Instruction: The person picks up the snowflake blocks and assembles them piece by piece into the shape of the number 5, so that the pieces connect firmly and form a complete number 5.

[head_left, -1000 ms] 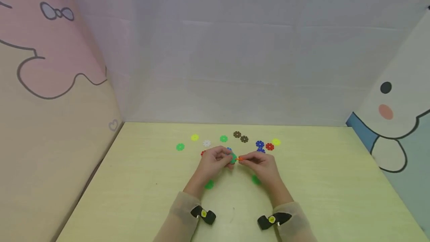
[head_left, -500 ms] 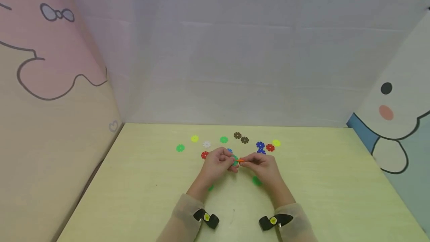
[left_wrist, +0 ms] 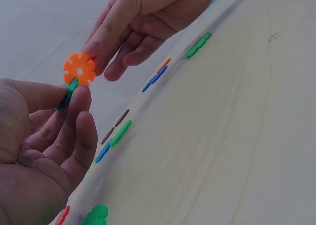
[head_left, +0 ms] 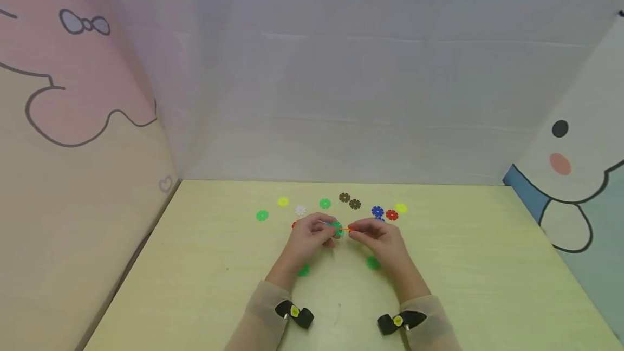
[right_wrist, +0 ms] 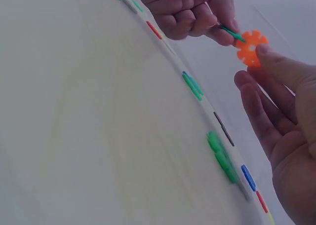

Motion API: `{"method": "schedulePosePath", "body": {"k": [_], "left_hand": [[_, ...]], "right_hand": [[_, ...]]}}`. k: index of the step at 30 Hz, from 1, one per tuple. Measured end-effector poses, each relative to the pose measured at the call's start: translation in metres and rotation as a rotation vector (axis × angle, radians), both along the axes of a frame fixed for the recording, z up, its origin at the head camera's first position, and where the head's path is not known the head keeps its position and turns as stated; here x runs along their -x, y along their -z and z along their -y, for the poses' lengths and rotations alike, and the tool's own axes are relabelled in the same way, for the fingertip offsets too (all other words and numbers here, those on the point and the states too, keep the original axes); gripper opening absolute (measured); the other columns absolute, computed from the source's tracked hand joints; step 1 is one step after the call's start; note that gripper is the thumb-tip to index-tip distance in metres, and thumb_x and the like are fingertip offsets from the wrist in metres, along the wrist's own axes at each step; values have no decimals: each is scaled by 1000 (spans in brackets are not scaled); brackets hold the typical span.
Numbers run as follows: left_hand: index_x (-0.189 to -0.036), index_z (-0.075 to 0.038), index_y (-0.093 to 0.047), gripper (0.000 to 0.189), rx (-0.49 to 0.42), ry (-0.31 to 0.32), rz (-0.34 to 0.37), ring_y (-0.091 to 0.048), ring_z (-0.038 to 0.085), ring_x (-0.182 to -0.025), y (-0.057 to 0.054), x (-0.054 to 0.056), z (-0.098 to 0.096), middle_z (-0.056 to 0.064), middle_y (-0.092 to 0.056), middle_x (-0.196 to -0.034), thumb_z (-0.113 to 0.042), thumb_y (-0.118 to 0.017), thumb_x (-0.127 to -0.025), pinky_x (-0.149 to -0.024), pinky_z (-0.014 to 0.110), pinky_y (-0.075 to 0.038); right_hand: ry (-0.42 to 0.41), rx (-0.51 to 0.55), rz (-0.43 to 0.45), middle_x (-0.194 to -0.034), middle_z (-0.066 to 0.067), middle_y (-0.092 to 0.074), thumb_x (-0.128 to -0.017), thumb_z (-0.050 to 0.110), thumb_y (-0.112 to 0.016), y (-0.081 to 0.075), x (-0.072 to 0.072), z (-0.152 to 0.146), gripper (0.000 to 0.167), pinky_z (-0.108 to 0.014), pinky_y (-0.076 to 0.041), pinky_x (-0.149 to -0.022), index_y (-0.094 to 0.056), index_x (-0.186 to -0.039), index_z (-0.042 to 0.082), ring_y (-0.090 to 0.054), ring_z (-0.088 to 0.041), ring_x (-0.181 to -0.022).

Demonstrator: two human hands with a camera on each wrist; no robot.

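Between thumb and fingers my left hand [head_left: 310, 232] pinches a green notched disc [left_wrist: 69, 93], a flower-shaped plastic piece. My right hand [head_left: 380, 233] pinches an orange notched disc [left_wrist: 79, 68] with a hole in its middle. The two discs meet edge to edge at an angle, the green one's rim at a notch of the orange one in both wrist views. How deep they interlock I cannot tell. Both hands are held above the table, close together.
On the table [head_left: 195, 286] lie several loose discs: brown [head_left: 344, 197], yellow [head_left: 283, 202], white [head_left: 300, 210], red [head_left: 392, 214] and blue [head_left: 377, 211] ones behind the hands. A green disc [head_left: 373, 263] lies by the right forearm, another green piece [head_left: 304, 270] by the left.
The hands stay joined at the two discs, with only small shifts. My left hand dipped slightly toward the right, then moved back left; the green disc has turned a little.
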State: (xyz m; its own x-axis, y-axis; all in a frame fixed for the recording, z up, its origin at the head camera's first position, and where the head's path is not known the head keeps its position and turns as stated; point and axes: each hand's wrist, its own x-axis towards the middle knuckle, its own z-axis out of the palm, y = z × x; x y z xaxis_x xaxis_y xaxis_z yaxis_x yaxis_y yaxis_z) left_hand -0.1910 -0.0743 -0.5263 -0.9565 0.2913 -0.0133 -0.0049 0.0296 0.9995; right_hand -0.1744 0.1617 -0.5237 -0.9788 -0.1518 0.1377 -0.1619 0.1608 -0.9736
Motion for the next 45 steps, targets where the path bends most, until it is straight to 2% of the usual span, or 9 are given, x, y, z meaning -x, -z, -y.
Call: {"method": "schedulePosePath", "body": {"k": [4,8,12,16,23,31,36,39,45], "left_hand": [[-123,1,-71,20,-42,-54,34,-75,19,-71,5,3,6,16,-81,-94,-6,-72,-105,-63,29,-62],[-123,2,-71,22,-42,-74,56,-74,18,-71,7,4,8,16,-79,-91,-6,-74,-103,-65,28,-61],[-121,1,-71,21,-21,-74,66,-74,18,-72,8,3,9,18,-78,-91,-8,-76,-103,-68,28,-62],[-121,0,-72,21,-9,-68,68,-74,18,-72,9,3,9,19,-78,-91,-8,-76,-102,-68,29,-63],[-122,-1,-72,22,2,-43,69,-74,17,-72,10,4,4,12,-77,-87,-8,-76,-102,-71,30,-64],[-121,0,-71,21,17,-40,55,-73,18,-72,11,5,4,11,-77,-86,-7,-76,-101,-70,30,-63],[-120,1,-71,21,31,-50,56,-72,19,-69,10,6,7,15,-78,-86,-7,-77,-101,-69,30,-63],[-120,0,-71,21,36,-55,62,-71,19,-69,10,6,8,15,-78,-84,-8,-77,-101,-69,30,-63],[-120,-1,-72,22,37,-61,65,-71,19,-69,9,5,9,12,-77,-82,-11,-77,-102,-70,30,-62]], "right_hand": [[66,-102,72,-112,-9,-81,-95,16,-88,-5,-2,-19,27,-23,-61,-87,-79,-118,5,-76,-16,-97],[104,-238,91,-111,-7,-80,-97,21,-86,-8,-3,-45,25,-26,-58,-86,-80,-117,8,-72,-18,-95],[21,-325,131,-108,-6,-78,-98,24,-86,-10,-4,-64,32,-28,-57,-85,-78,-123,7,-69,-21,-97],[-83,-344,157,-107,-6,-75,-94,20,-88,-8,-6,-76,38,-26,-55,-79,-77,-128,5,-66,-22,-93],[-134,-360,199,-99,-8,-67,-86,19,-94,-13,-12,-83,45,-26,-49,-75,-80,-127,8,-57,-21,-89],[-167,-418,145,-103,-5,-69,-86,15,-93,-12,-10,-81,39,-25,-50,-80,-81,-122,8,-57,-18,-94],[-148,-440,154,-100,-4,-69,-87,17,-93,-12,-6,-72,32,-28,-51,-80,-78,-113,10,-59,-21,-93],[-101,-407,191,-97,-4,-70,-90,17,-91,-12,-4,-68,24,-29,-53,-81,-75,-108,9,-62,-22,-92],[120,-318,220,-107,-5,-81,-95,22,-88,-9,1,-53,22,-28,-54,-88,-83,-111,7,-69,-19,-99]]}}
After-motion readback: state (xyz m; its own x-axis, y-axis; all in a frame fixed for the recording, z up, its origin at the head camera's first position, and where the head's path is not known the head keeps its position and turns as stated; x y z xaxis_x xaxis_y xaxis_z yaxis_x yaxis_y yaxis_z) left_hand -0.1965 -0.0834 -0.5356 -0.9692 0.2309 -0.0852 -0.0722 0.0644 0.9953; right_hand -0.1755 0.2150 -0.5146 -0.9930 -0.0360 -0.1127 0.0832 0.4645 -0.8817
